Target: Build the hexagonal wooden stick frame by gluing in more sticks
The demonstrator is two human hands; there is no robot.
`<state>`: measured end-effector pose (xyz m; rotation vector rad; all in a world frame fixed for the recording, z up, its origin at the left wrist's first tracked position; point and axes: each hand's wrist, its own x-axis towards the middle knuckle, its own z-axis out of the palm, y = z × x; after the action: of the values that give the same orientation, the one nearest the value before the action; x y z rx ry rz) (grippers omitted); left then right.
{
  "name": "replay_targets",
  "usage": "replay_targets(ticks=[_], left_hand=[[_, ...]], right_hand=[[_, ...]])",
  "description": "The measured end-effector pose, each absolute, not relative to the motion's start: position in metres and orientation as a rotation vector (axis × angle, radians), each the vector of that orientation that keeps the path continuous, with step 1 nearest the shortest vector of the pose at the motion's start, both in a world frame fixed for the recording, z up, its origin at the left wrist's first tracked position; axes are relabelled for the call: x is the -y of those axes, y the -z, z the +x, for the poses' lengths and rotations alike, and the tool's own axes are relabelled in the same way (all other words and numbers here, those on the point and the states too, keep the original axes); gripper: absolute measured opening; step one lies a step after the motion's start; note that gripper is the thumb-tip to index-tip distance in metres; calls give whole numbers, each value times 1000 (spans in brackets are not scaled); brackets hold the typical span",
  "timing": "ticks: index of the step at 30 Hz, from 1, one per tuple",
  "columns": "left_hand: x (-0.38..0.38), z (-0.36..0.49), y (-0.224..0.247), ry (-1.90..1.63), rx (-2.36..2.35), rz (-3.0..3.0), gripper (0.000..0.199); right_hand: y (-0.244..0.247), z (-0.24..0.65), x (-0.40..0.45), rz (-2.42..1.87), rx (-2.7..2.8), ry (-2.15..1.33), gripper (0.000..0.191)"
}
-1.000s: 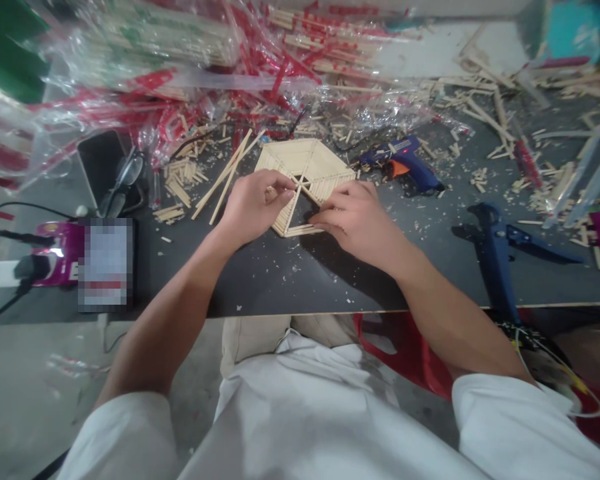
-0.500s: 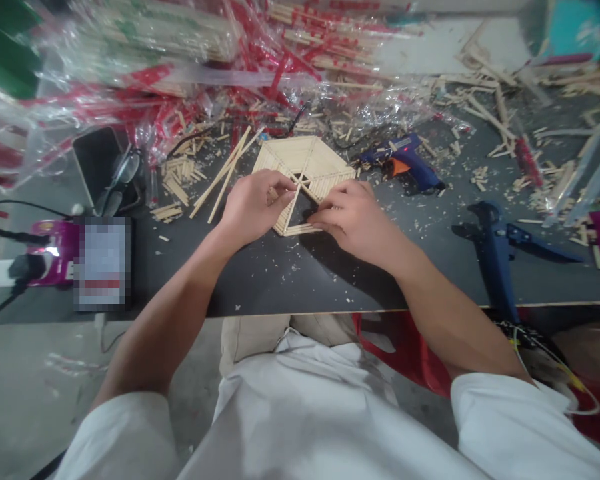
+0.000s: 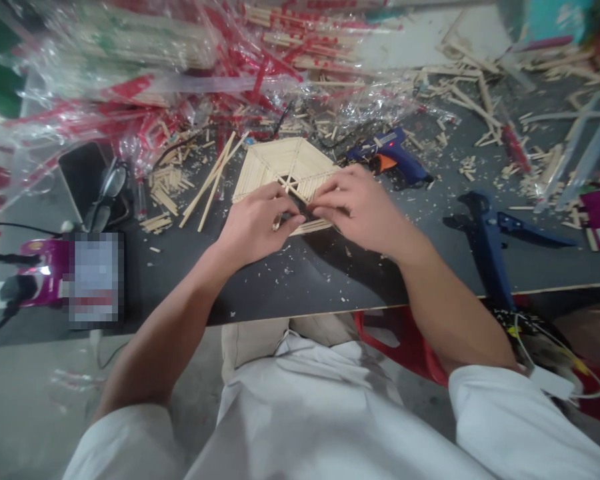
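A hexagonal panel of pale wooden sticks lies on the dark table, with stick spokes meeting at its middle and a gap in its near side. My left hand is at the panel's near left edge, thumb and forefinger closed together over the gap; what they pinch is too small to make out. Across from it, my right hand lies over the panel's right edge, fingers bunched by a spoke; whatever is between its fingertips is hidden. The fingertips of both hands almost meet.
Loose long sticks and cut stick pieces lie left. A blue glue gun and a blue hand cutter are right. Plastic-wrapped stick bundles fill the back. Glasses, a phone and another device lie left.
My left hand has come down from the centre spoke to the near gap, toward my right fingertips. My right fingers have shifted up toward the spoke. The whole view has shifted slightly.
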<state>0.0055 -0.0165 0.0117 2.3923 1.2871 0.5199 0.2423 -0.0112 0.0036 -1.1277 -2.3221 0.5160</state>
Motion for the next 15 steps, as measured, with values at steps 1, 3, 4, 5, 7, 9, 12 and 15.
replay_targets(ticks=[1, 3, 4, 5, 7, 9, 12, 15], left_hand=[[16, 6, -12, -507, -1300, 2389, 26], [16, 8, -13, -474, -1328, 2380, 27], [16, 9, -14, -450, -1343, 2374, 27], [16, 11, -16, -420, -1358, 2366, 27], [17, 15, -18, -349, -1391, 2347, 28], [17, 19, -19, -281, -1429, 2332, 28], [16, 25, -21, -230, -1487, 2318, 29], [13, 28, -22, -203, -1525, 2288, 32]], right_hand=[[-6, 246, 9, -1158, 2281, -534, 24], [-8, 254, 4, -1240, 2199, -559, 22], [-8, 256, 2, -1285, 2159, -577, 20], [-8, 258, 1, -1327, 2122, -603, 18], [-7, 258, 0, -1394, 2071, -681, 13], [-7, 257, 0, -1429, 2053, -760, 11], [-9, 253, 1, -1438, 2049, -821, 9], [-11, 250, 1, -1435, 2045, -826, 9]])
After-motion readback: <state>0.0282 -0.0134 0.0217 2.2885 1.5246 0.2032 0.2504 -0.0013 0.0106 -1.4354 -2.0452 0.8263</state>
